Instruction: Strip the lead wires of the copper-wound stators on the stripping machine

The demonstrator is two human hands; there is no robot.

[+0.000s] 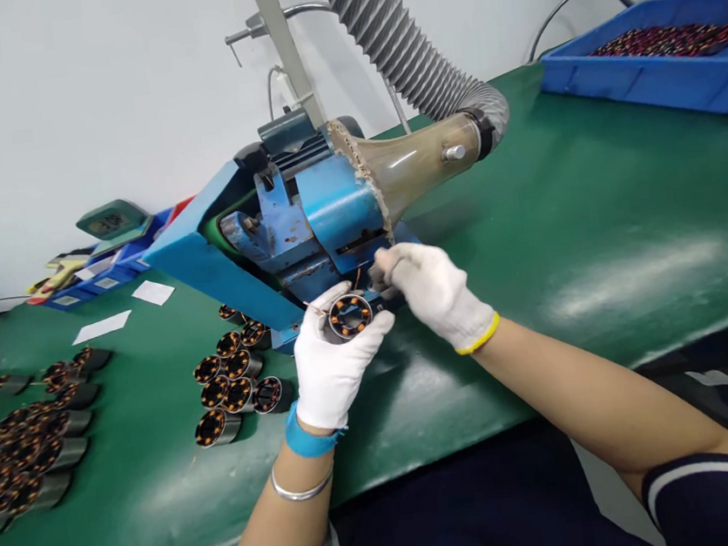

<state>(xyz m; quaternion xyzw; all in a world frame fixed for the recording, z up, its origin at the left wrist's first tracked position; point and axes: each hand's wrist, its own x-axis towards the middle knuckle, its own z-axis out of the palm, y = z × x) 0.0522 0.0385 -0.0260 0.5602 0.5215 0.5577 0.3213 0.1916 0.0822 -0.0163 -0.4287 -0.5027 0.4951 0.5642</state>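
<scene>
Wound cylinder at a bench machine, seen from above; the left hand (331,364), in a white glove, grasps one wound cylinder (349,304) between thumb and fingers, its open face, ringed with dark and copper-coloured coils, turned toward the viewer; the right hand (435,291), likewise gloved, is drawn to a pinch just beyond the cylinder, close below the blue machine (341,214), though whether anything lies between its fingertips cannot be told; the cylinder sits in front of the machine's lower edge, above the green bench (595,220), and a thin copper-coloured lead (359,279) stands up from it toward the machine; on this evidence the handling of this piece is judged to be under way rather than complete; to the left of the machine stands a small cluster of similar cylinders (236,366), and farther left, well apart, a larger group (35,451) lies closely packed; the separation suggests two stages, one treated and one waiting, but which is which cannot be settled, the individual leads being too small to compare; a translucent hood (417,162) on the machine's right joins a ribbed grey hose (403,41).
</scene>
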